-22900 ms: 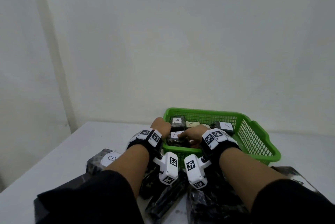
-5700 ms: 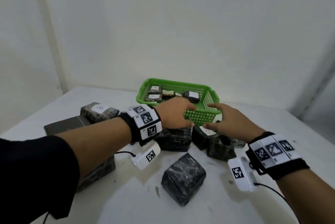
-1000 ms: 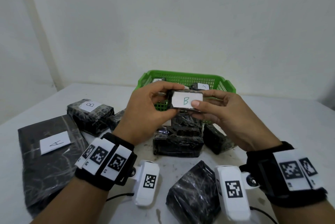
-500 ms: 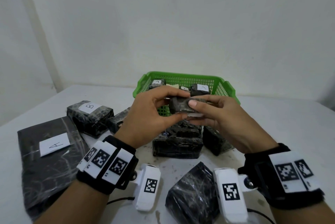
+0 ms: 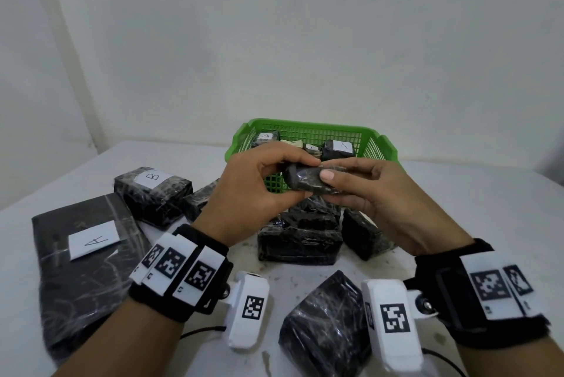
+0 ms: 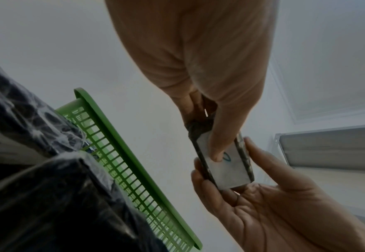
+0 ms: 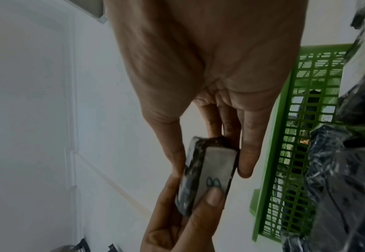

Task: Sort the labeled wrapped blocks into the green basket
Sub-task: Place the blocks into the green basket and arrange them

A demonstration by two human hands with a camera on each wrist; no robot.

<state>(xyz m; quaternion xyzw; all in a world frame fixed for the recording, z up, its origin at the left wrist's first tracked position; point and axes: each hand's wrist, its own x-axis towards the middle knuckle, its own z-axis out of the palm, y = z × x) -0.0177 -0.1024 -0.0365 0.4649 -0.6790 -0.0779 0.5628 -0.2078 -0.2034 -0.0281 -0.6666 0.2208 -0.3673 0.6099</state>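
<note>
1. Holding one small wrapped block (image 5: 316, 181) between both hands, left hand (image 5: 253, 193) and right hand (image 5: 375, 199) each pinching an end, just near of the green basket (image 5: 378, 144).
2. I see its B label (image 7: 215, 172) facing down.
3. I count about four blocks inside the basket.
4. I judge the sorting partly done: several blocks remain on the counter (image 5: 457, 212), including the B block (image 5: 152, 190) at left.
</note>
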